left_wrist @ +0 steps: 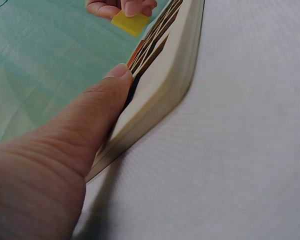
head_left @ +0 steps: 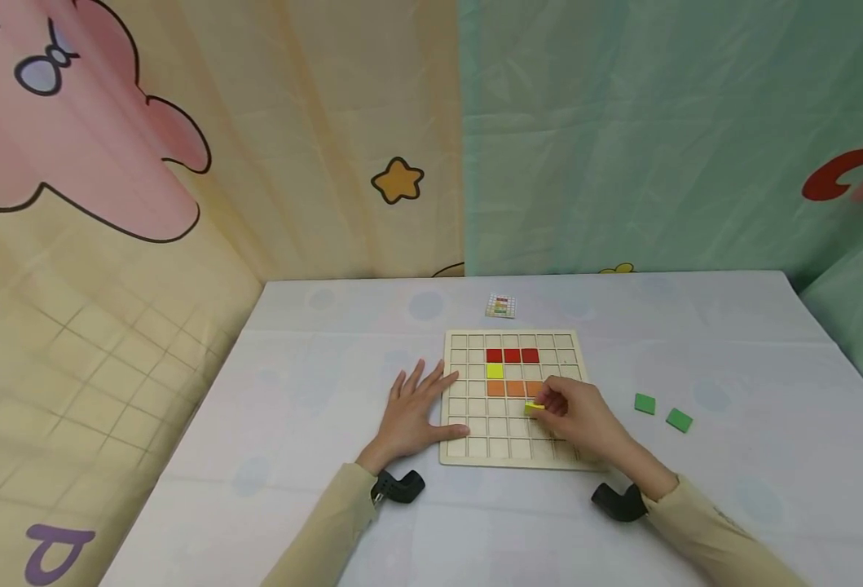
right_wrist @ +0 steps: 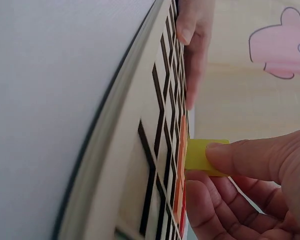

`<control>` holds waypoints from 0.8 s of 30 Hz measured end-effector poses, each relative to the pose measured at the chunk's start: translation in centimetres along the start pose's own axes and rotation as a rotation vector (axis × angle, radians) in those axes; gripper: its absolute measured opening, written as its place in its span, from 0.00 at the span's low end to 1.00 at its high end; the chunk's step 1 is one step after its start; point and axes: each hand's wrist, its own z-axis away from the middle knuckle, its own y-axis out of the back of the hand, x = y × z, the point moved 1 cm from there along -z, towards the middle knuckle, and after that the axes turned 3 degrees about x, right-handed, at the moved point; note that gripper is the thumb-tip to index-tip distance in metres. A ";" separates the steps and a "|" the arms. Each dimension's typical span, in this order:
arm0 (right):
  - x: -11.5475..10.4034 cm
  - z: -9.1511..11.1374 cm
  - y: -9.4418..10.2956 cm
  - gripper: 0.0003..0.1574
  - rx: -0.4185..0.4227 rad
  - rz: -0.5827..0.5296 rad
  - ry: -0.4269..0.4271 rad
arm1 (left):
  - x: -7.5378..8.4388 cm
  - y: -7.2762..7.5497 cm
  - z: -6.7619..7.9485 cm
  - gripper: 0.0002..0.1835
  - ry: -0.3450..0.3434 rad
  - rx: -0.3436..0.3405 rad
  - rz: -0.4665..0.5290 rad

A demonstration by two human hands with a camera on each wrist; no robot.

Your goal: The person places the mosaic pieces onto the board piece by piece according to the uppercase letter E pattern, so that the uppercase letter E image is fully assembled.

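A pale wooden grid board (head_left: 478, 449) lies on the table. Three red tiles (head_left: 512, 355) form a row in it, with one yellow tile (head_left: 495, 371) below their left end and a row of orange tiles (head_left: 515, 389) under that. Spread fingers of my left hand (head_left: 407, 417) rest on the board's left edge, thumb on the rim. My right hand (head_left: 583, 414) pinches a second yellow tile (right_wrist: 197, 156) between thumb and fingers, tilted over the cells just below the right end of the orange row. That hand covers part of the board's right side.
Two green tiles, a nearer one (head_left: 680, 420) and a farther one (head_left: 645, 403), lie on the table right of the board. Behind the board is a small card (head_left: 500, 306) with a coloured grid pattern. Curtains (head_left: 365, 98) hang beyond the table's back edge.
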 end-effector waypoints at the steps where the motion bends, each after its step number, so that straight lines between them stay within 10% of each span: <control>1: -0.2 -0.3 -0.4 0.13 -0.015 -0.018 0.004 | 0.0 0.0 0.0 0.48 -0.001 0.002 0.002; 24: -1.9 -3.0 -3.8 0.07 -0.083 0.192 -0.046 | -0.3 -0.2 -0.1 0.48 -0.006 0.000 -0.013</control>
